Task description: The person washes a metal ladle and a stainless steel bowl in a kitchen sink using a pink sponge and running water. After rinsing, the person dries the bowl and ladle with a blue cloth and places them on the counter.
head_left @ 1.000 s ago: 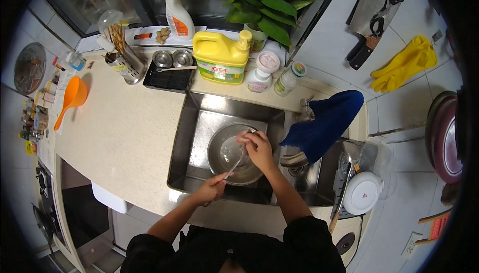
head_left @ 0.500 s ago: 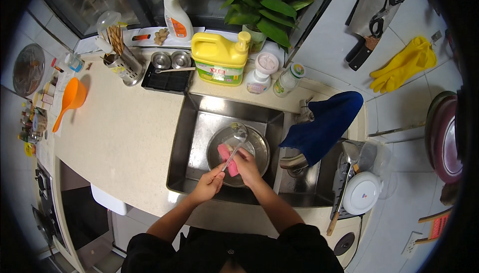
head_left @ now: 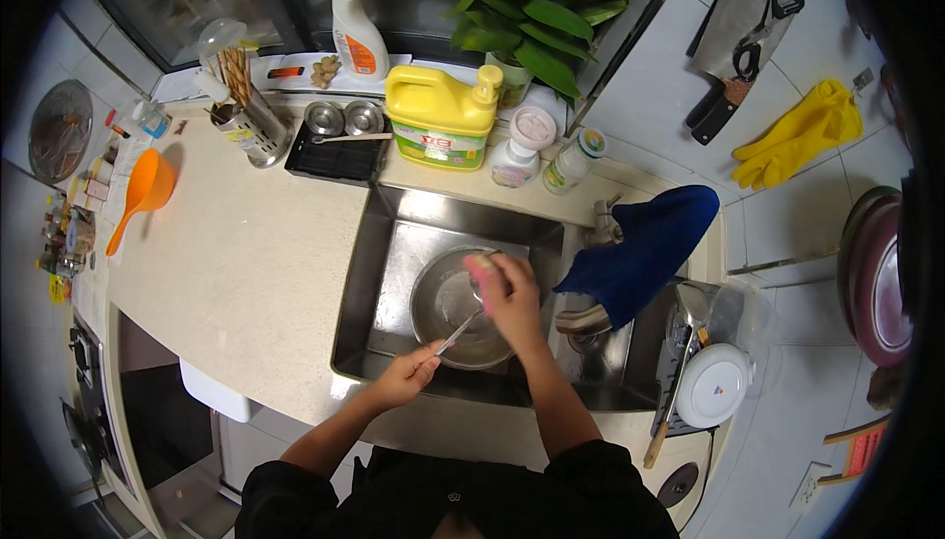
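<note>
Above a round metal basin (head_left: 425,288) in the sink, my left hand (head_left: 409,378) grips the end of a metal ladle's handle (head_left: 457,333). My right hand (head_left: 514,298) is closed around a pink sponge (head_left: 479,268) and presses it at the ladle's head. That head is mostly hidden behind my right fingers and the sponge. The basin stands in the larger bowl of the steel sink (head_left: 394,244), with some water or wet shine inside it.
Right of the basin, a blue cloth (head_left: 650,253) hangs over the faucet area. A dish rack with a white bowl (head_left: 713,386) stands further right. Behind the sink are a yellow jug (head_left: 438,111), a pump bottle (head_left: 515,165) and a jar (head_left: 571,163). An orange scoop (head_left: 148,185) lies left.
My right hand and the sponge have moved up and right along the ladle, from its handle to its head, now covering it. My left hand keeps its grip on the handle.
</note>
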`<state>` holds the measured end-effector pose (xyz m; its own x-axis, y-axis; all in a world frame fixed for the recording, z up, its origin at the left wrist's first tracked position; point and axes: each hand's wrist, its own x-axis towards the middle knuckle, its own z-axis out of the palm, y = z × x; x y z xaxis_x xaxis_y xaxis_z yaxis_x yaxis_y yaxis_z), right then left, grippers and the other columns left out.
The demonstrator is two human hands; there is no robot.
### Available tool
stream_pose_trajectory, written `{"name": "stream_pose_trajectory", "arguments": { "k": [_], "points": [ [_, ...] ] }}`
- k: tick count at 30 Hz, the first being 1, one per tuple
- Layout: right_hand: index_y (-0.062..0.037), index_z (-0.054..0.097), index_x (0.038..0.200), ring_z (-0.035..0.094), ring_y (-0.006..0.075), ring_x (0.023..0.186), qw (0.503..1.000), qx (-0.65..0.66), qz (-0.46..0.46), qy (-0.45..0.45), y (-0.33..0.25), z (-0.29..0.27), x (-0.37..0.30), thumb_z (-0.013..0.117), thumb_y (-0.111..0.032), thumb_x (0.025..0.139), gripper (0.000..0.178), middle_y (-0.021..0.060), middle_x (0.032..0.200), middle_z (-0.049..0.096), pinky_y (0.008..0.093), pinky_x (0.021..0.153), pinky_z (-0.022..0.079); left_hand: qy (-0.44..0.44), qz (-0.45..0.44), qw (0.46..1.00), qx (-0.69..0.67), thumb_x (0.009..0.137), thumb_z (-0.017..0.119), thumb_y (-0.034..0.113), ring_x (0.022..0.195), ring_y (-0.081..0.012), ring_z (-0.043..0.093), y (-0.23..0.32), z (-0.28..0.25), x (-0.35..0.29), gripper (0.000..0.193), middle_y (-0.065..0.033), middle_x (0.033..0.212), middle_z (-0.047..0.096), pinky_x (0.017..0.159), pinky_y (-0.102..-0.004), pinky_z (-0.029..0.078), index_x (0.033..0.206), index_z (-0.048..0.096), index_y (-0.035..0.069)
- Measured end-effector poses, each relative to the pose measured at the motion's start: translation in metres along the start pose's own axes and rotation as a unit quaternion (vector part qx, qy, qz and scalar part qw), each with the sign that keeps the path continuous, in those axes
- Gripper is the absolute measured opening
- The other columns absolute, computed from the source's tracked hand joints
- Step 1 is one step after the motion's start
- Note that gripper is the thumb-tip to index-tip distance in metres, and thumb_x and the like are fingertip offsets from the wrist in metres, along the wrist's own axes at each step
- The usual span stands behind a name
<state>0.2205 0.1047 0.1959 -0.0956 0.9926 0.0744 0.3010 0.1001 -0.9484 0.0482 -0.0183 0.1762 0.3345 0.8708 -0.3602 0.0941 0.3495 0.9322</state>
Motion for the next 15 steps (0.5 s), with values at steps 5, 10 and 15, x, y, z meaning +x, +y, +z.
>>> {"name": "stream_pose_trajectory", "arguments": {
  "k": [5,10,15],
  "points": [
    [-0.0022,0.048,0.11,0.058,0.0169,0.078,0.874,0.389,0.289,-0.032,0.018,-0.004,-0.001,0.048,-0.018,0.089,0.026,0.0083,0.095,0.057,0.0279,0.064,0.049,-0.013,-0.019,0.996,-0.082,0.092,0.04,0.014,0.053,-0.0026,0.032,-0.001,-0.003,0.0,0.036,0.0059,0.06,0.034,0.051,-0.0168,0.032,0.128,0.04,0.008],
    [-0.0037,0.044,0.109,0.061,0.0264,0.072,0.787,0.431,0.428,-0.11,0.066,0.014,-0.031,0.047,-0.016,0.089,0.024,0.0154,0.096,0.056,0.0353,0.06,0.052,0.04,-0.008,0.992,-0.122,0.092,0.042,0.016,0.052,-0.0026,0.038,-0.002,-0.008,0.011,0.034,0.0051,0.059,0.04,0.048,-0.0173,0.033,0.125,0.043,0.007],
    [-0.0024,0.048,0.11,0.06,0.0196,0.078,0.843,0.33,0.42,-0.064,0.11,0.018,-0.074,0.051,-0.017,0.087,0.027,0.0103,0.098,0.056,0.0304,0.067,0.05,0.221,-0.009,0.973,-0.07,0.089,0.048,0.014,0.052,-0.003,0.041,-0.035,-0.059,-0.007,0.021,0.0048,0.06,0.045,0.047,-0.0179,0.035,0.106,0.056,0.005]
  ]
}}
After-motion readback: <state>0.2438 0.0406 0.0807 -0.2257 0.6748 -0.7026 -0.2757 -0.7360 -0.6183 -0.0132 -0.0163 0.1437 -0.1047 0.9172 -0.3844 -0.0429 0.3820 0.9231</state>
